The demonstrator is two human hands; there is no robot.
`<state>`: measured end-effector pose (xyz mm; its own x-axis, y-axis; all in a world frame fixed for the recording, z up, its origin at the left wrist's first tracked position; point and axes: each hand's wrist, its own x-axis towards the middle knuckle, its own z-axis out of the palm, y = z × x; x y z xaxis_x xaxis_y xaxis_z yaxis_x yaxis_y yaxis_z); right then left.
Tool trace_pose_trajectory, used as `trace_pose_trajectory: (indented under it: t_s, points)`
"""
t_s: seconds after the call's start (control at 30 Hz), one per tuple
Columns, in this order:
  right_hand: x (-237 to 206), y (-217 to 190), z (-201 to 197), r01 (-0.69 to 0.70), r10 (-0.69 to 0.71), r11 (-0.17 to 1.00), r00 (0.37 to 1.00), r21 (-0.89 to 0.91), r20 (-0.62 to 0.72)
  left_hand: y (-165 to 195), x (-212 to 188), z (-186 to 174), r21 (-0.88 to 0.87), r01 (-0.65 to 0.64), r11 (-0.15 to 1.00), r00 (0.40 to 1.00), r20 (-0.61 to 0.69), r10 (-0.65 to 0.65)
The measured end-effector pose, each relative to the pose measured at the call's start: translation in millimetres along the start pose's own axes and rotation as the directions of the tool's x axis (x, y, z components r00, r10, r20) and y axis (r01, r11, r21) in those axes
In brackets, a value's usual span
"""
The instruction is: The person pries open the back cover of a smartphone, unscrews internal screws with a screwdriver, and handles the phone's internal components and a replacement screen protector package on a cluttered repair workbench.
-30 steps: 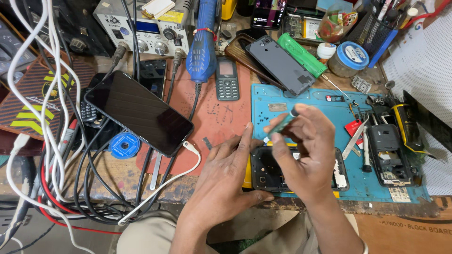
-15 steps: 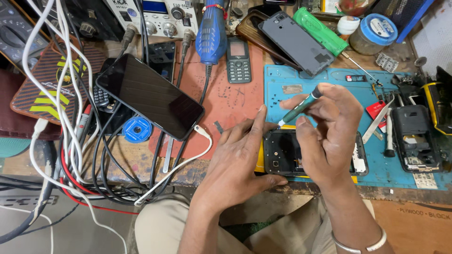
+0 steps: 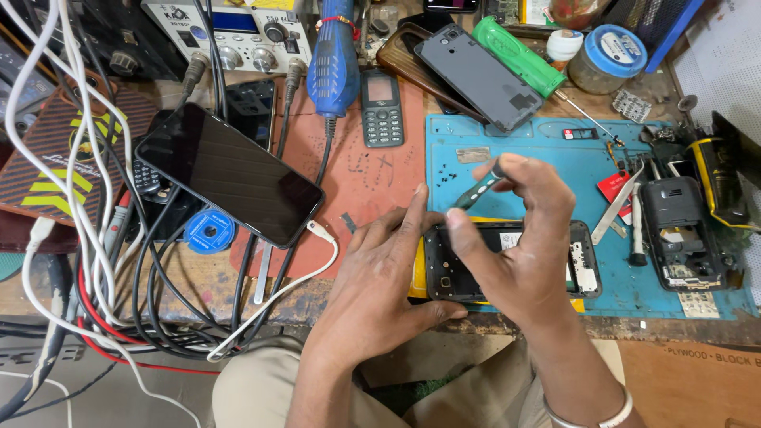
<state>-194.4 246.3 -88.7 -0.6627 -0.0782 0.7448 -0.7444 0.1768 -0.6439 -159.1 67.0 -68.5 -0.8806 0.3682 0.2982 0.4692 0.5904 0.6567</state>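
Your left hand (image 3: 380,277) lay spread, steadying the opened phone (image 3: 583,265) on the blue mat (image 3: 547,154) — your right hand (image 3: 515,238) pinched a screwdriver (image 3: 476,190) just above that phone.

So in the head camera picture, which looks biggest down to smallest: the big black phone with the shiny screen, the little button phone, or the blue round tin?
1. Big black phone, clearly the largest.
2. Blue round tin and little button phone look close in size, and both sit far from the camera, so I won't rank them.
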Motion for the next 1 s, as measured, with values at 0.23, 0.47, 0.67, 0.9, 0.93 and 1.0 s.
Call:
trace_pose_trajectory:
  t_s: [0.23, 0.47, 0.67, 0.9, 0.93, 1.0]
  points:
    - [-1, 2, -1, -0.013, 0.013, 1.0, 1.0, -0.028, 0.004, 0, 1, 3, 0.031, 0.05, 0.998, 0.999, 0.014, -0.05]
    - [1, 1, 0, 0.023, -0.021, 0.986, 1.0, -0.168, 0.01, -2, 0, 3, 0.007, -0.004, 1.0, 1.0, -0.007, 0.005]
    - [-8, 5, -5, -0.063, 0.066, 0.984, 0.998, 0.168, -0.013, -3, 2, 4, 0.007, -0.014, 1.0, 1.0, -0.015, 0.014]
    - [-14, 12, -6, -0.059, 0.049, 0.978, 0.997, 0.198, 0.052, -5, 2, 5, 0.005, 0.004, 1.0, 1.0, -0.019, -0.004]
    - [-14, 13, -5, -0.052, 0.041, 0.982, 0.997, 0.184, 0.063, -5, 2, 5, 0.011, 0.002, 1.0, 1.0, -0.024, -0.002]
    - [-13, 12, -4, -0.041, 0.028, 0.986, 0.997, 0.164, 0.077, -6, 2, 6, 0.013, 0.001, 1.0, 1.0, -0.027, -0.001]
